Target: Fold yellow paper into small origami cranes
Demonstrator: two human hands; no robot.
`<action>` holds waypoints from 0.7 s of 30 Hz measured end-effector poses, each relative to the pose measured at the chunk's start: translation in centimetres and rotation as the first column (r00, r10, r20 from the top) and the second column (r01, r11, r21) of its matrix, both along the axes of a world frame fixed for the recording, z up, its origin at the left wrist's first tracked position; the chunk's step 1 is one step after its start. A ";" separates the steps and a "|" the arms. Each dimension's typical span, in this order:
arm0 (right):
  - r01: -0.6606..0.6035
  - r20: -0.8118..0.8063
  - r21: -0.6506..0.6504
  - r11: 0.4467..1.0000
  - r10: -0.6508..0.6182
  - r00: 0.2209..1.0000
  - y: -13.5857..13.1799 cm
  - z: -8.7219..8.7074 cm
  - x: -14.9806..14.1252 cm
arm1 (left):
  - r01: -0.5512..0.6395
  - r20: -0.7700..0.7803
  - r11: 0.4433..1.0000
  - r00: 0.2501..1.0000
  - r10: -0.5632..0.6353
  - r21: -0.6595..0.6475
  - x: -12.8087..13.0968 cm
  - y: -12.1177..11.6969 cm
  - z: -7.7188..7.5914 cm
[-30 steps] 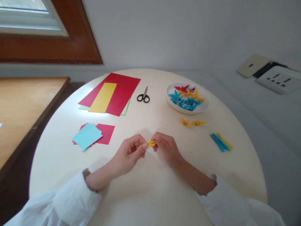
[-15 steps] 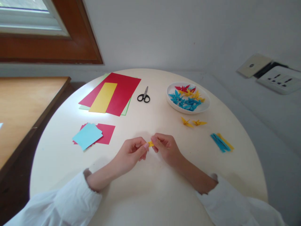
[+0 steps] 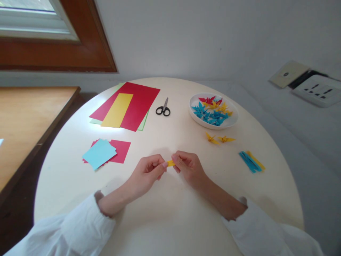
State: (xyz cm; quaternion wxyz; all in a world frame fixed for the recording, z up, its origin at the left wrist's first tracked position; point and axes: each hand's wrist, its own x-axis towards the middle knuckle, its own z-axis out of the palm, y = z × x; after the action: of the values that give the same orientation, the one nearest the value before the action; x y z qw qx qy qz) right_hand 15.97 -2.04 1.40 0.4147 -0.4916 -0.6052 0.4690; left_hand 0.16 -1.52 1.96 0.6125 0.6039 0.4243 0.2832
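A small folded piece of yellow paper (image 3: 171, 163) is pinched between my two hands above the front middle of the table. My left hand (image 3: 149, 172) grips its left end between thumb and fingers. On the other end, the thumb and fingers of my right hand (image 3: 189, 169) are closed. Only a short stretch of the paper shows; the fingertips cover the rest. Two yellow paper cranes (image 3: 220, 138) lie on the table beyond my right hand.
A white plate (image 3: 195, 122) holds red, yellow and blue paper cranes. Folded blue and yellow strips (image 3: 250, 161) lie at the right. Black-handled scissors (image 3: 163, 110) rest at the back, beside large red paper (image 3: 138, 103). Light-blue squares (image 3: 99, 153) overlap pink ones on the left.
My left fingertips have shifted slightly left, so a little more of the yellow paper shows between the hands. My right hand stays almost where it was.
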 end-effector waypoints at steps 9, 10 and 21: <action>0.036 -0.021 -0.014 0.999 -0.036 0.999 0.0 -0.1 0.1 | -0.026 0.088 0.999 0.996 0.030 -0.046 -0.1 -0.1 -0.2; 0.035 -0.023 -0.015 0.999 -0.035 0.999 -0.1 -0.1 0.1 | -0.025 0.099 0.998 0.995 0.030 -0.051 -0.1 -0.1 -0.2; 0.076 -0.135 -0.031 0.997 -0.079 0.988 0.3 -0.3 0.1 | -0.220 0.180 0.975 0.958 0.224 -0.041 -0.3 0.1 -0.6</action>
State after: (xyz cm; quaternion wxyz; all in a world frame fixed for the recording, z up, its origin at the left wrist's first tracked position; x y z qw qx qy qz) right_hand 16.08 -1.77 1.07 0.4668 -0.4867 -0.5499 0.4928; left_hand -0.14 -1.40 1.36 0.6195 0.5174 0.4340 0.4002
